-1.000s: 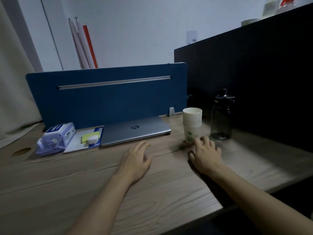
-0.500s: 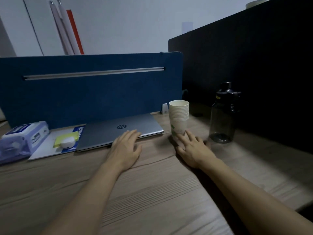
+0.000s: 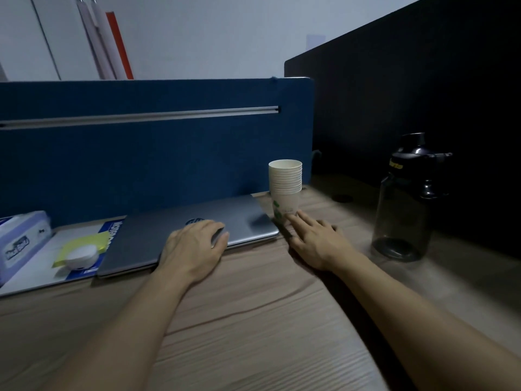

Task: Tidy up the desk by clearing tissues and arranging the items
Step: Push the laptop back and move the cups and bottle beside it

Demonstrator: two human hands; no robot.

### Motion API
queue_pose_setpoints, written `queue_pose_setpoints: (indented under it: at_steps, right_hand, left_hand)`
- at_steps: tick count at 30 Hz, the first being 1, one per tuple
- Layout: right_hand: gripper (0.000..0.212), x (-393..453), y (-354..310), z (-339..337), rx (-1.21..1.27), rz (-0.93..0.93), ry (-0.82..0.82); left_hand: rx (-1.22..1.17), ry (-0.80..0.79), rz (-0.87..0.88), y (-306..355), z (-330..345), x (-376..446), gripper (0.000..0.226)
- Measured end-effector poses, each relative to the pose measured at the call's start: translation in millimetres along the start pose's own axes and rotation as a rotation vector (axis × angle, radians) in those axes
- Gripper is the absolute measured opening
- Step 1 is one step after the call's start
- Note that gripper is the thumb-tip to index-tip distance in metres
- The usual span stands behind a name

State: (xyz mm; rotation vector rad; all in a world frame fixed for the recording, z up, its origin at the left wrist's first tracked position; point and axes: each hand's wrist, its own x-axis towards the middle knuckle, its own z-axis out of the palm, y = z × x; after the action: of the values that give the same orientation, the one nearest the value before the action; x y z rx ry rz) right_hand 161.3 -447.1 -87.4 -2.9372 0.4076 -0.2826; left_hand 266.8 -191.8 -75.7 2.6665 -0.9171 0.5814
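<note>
Arranging step: left hand [image 3: 194, 246] rests with relaxed fingers on the laptop [image 3: 197, 230]; right hand [image 3: 315, 241], fingers spread, touches the cup stack [image 3: 285, 190] just right of the laptop. Next, probably nudge both square.

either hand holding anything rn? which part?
Nothing held. Left hand rests flat on the closed laptop lid, near its front edge. Right hand lies open, fingertips touching the base of the paper cup stack.

Two bare forearms, no sleeves in view, no watch or bracelet at either wrist; the left hand [image 3: 194, 246] and right hand [image 3: 317, 241] are ungloved, without rings, fingernails trimmed short.
</note>
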Motion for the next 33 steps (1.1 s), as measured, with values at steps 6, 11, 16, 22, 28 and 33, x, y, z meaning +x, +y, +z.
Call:
queue_pose_setpoints:
  at_steps: [6,11,16,22,28,33]
  right_hand:
    - [0.065,45.1,5.5,8.0,0.028,-0.071,-0.027]
    - [0.062,84.5,1.7,13.4,0.028,-0.1,-0.037]
    - [0.066,110.2,-4.7,16.3,0.039,-0.126,-0.014]
    - [0.058,125.9,-4.8,21.6,-0.004,-0.125,-0.009]
    - [0.06,116.7,-1.1,21.3,0.002,-0.139,-0.018]
    - [0.062,79.9,4.0,18.5,0.026,-0.121,-0.053]
  left_hand:
    - [0.044,-0.014,0.005,-0.6,3.1,10.2,0.048]
    - [0.049,0.003,0.019,-1.4,3.8,9.9,0.058]
    - [0.025,0.02,0.015,-0.8,5.4,9.4,0.048]
    - [0.019,0.014,0.011,-1.8,5.9,9.8,0.049]
    - [0.033,-0.005,-0.001,0.4,4.6,8.9,0.052]
    - [0.072,-0.015,-0.006,10.6,1.7,1.4,0.046]
